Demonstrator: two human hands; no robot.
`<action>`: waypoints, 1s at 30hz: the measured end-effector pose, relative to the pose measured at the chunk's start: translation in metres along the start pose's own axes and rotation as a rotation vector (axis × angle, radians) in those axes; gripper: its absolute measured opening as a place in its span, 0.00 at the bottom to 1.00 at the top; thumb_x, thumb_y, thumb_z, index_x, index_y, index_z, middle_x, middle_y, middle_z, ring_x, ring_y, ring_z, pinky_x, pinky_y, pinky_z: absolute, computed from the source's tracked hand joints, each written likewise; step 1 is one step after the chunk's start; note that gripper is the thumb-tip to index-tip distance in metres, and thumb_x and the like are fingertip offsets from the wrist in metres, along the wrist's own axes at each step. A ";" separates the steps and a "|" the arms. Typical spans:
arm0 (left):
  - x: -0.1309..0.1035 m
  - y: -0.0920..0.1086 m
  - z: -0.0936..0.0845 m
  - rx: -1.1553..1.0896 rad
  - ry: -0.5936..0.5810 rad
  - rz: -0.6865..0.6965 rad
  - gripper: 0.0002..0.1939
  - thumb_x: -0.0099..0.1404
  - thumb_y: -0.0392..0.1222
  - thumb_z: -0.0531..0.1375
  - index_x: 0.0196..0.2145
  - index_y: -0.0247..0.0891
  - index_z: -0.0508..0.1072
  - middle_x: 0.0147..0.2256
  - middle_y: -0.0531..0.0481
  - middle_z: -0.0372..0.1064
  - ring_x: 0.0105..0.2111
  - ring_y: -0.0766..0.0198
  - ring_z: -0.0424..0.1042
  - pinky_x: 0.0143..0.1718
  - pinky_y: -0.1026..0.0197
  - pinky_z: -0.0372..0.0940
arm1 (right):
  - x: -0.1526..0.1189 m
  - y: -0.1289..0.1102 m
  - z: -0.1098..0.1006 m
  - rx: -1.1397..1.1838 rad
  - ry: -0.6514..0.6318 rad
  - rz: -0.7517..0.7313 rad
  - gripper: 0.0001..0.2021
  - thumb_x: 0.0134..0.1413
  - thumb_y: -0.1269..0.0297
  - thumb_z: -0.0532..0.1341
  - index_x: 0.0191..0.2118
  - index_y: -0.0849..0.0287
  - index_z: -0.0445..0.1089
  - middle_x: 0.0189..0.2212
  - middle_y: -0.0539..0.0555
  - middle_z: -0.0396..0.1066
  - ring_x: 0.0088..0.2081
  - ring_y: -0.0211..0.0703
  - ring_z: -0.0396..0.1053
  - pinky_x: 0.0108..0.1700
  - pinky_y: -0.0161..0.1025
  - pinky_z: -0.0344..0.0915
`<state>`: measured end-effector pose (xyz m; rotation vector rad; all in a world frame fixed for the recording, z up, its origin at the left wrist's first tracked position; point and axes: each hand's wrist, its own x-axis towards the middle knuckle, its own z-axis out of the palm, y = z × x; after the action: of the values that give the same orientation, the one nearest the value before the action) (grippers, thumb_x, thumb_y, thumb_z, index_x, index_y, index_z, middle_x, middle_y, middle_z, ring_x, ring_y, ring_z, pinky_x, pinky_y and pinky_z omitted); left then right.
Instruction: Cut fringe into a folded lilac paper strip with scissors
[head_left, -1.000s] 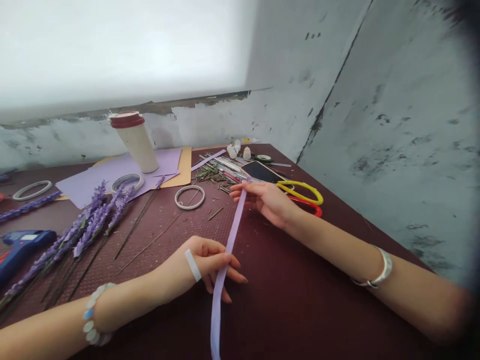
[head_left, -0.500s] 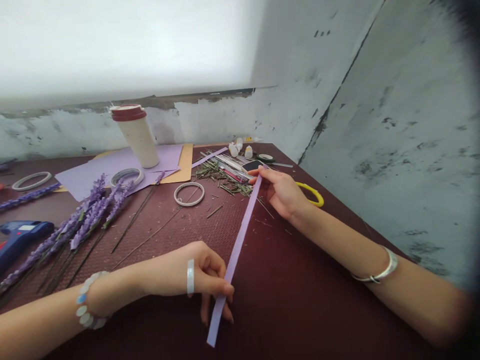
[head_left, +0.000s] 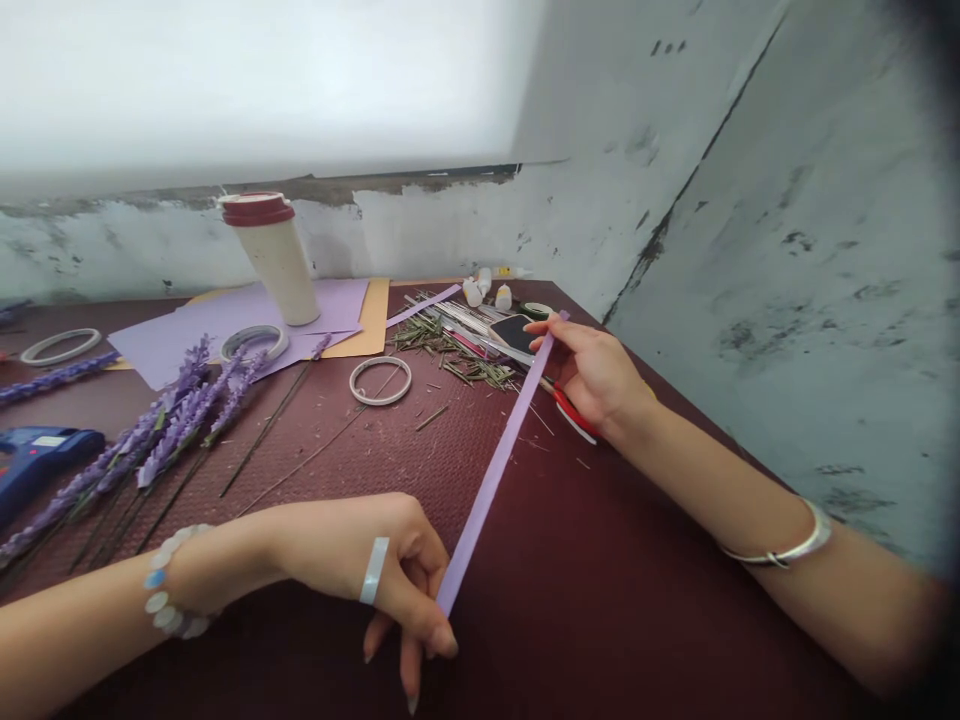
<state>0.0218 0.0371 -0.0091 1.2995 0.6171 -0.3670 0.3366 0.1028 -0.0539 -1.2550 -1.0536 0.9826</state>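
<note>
A narrow purple paper strip [head_left: 495, 470] stretches on a slant between my two hands above the dark red table. My left hand [head_left: 390, 565] pinches its near end between thumb and fingers; a piece of pale tape sticks to the back of that hand near the thumb. At the far end, the fingertips of my right hand [head_left: 589, 365] grip the strip. Just under the right hand lie red-handled scissors [head_left: 574, 412], partly hidden by it. Close by is a pile of cut green stem pieces [head_left: 480, 370].
Purple lavender-like flower stems [head_left: 161, 430] lie at left beside a blue glue gun [head_left: 41, 460]. Behind stand a lidded cup [head_left: 281, 265] on purple paper sheets [head_left: 165, 345] and small white bottles [head_left: 484, 285]. Tape rolls [head_left: 381, 381] rest on the table. Walls close off the back and right.
My right hand has moved right, uncovering the red scissor handle. The strip's near end, which stuck out below my left hand, is now drawn up to its fingertips.
</note>
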 end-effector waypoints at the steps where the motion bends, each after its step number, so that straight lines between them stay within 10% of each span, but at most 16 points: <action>1: 0.000 0.000 0.000 -0.007 -0.009 -0.008 0.34 0.52 0.75 0.79 0.23 0.43 0.75 0.22 0.52 0.77 0.25 0.66 0.74 0.23 0.69 0.67 | 0.000 0.001 0.000 0.012 0.013 0.017 0.17 0.78 0.53 0.69 0.63 0.55 0.77 0.62 0.60 0.79 0.54 0.54 0.81 0.55 0.56 0.82; 8: 0.006 -0.010 -0.001 -0.069 0.012 0.120 0.38 0.55 0.83 0.73 0.32 0.41 0.81 0.29 0.48 0.86 0.24 0.64 0.75 0.26 0.64 0.68 | 0.001 0.010 0.005 0.059 0.059 0.093 0.19 0.78 0.53 0.70 0.65 0.55 0.76 0.63 0.60 0.78 0.56 0.56 0.81 0.57 0.58 0.82; 14: 0.000 -0.004 0.003 0.021 0.112 0.172 0.38 0.74 0.80 0.59 0.41 0.39 0.84 0.39 0.39 0.91 0.21 0.68 0.74 0.22 0.63 0.49 | -0.001 0.008 0.007 0.075 0.064 0.111 0.18 0.78 0.53 0.69 0.64 0.54 0.77 0.64 0.60 0.78 0.56 0.55 0.81 0.57 0.57 0.82; 21: 0.021 -0.027 -0.008 -0.250 0.321 0.392 0.40 0.73 0.76 0.64 0.66 0.42 0.70 0.49 0.36 0.89 0.31 0.56 0.86 0.21 0.63 0.70 | -0.027 -0.008 0.024 0.091 -0.103 0.146 0.16 0.78 0.50 0.68 0.58 0.57 0.79 0.55 0.58 0.82 0.50 0.52 0.82 0.54 0.54 0.81; 25: 0.029 -0.028 -0.010 -0.384 0.437 0.468 0.35 0.68 0.71 0.71 0.56 0.38 0.77 0.46 0.35 0.88 0.36 0.52 0.87 0.23 0.62 0.75 | -0.064 -0.014 0.054 0.091 -0.302 0.128 0.21 0.69 0.42 0.68 0.38 0.55 0.87 0.38 0.59 0.85 0.45 0.54 0.83 0.52 0.51 0.78; 30: 0.029 -0.020 -0.002 -0.307 0.709 0.497 0.26 0.62 0.61 0.79 0.43 0.37 0.83 0.41 0.42 0.88 0.24 0.65 0.77 0.20 0.65 0.66 | -0.101 -0.017 0.085 0.017 -0.494 0.057 0.25 0.58 0.34 0.74 0.45 0.52 0.91 0.30 0.51 0.80 0.35 0.49 0.76 0.44 0.48 0.74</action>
<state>0.0325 0.0368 -0.0430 1.2196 0.8646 0.6055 0.2300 0.0242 -0.0429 -1.0542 -1.3870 1.3849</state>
